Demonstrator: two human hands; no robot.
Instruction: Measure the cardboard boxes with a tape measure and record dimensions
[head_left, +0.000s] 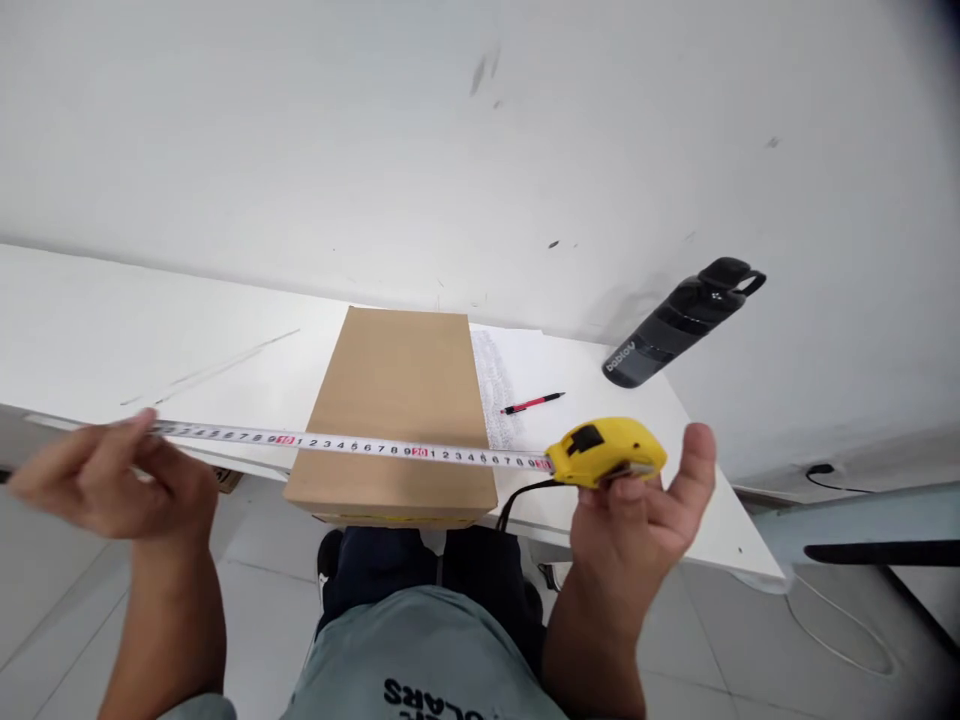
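A yellow tape measure rests in my right hand, its fingers curled under the case and the thumb sticking out to the side. Its white blade is drawn out leftward above a brown cardboard box, with numbers showing up to about 30 at the case. At the far left, my left hand pinches the blade's end between thumb and fingers; the very tip is hidden. A black wrist strap hangs from the case. The box sits on the white table, near its front edge.
On the white table right of the box lie a red and black pen and sheets of paper. A dark bottle stands near the wall at the right. Behind the table rises a white wall.
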